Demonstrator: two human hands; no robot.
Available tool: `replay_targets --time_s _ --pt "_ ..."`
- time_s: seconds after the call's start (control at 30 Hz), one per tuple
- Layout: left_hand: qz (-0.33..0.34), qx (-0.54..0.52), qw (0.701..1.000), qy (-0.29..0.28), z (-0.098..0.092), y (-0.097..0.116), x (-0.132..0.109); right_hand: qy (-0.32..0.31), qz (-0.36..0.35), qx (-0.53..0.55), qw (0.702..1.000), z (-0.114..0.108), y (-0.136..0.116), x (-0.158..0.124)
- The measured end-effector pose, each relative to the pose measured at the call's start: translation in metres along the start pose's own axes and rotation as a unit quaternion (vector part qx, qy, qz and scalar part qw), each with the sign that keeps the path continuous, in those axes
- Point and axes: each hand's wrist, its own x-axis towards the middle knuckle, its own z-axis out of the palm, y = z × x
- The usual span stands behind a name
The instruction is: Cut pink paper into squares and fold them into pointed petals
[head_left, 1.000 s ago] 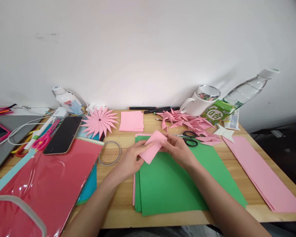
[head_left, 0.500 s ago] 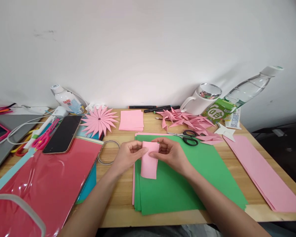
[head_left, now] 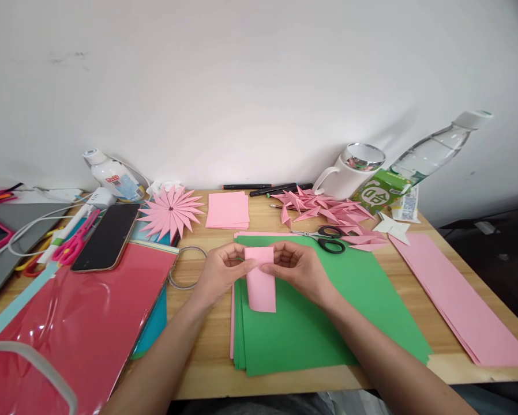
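Head camera is looking down at our two bare hands, and between them we are holding a folded pink paper [head_left: 262, 294]. This paper is staying in front of us, over the left part of the green sheets [head_left: 328, 323] which are lying on the worktop [head_left: 209, 351]. Its long axis is running away from us, with the far end being at our fingers and the near end pointing toward us. Our left hand [head_left: 219, 271] is holding it from the left edge and our right hand [head_left: 301, 271] from the right edge, so neither hand is being clearly nearer. We are not able to tell whether the near end is touching the green sheets or hanging just above them.

Each grip is being narrow: we are pinching the paper near its far end, the thumbs lying on the front face, close to one another, and the other fingers curling behind, where the paper is partly hiding them.

Beyond our right hand, the black scissors [head_left: 331, 246] are resting partly on the green sheets, and next to them a heap of folded pink pieces [head_left: 339, 213] is lying. Farther away, beyond both hands, some square pink sheets [head_left: 228, 210] are lying, and a pink paper star [head_left: 171, 210] is resting to their left.
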Motion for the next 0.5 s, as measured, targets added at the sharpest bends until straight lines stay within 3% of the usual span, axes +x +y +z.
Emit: replay_targets --time_s 0.5 --pt "-0.003 -0.020 1.000 -0.001 -0.0007 -0.0032 0.0010 -0.009 -0.017 -0.003 1.000 0.0009 0.0008 -0.0003"
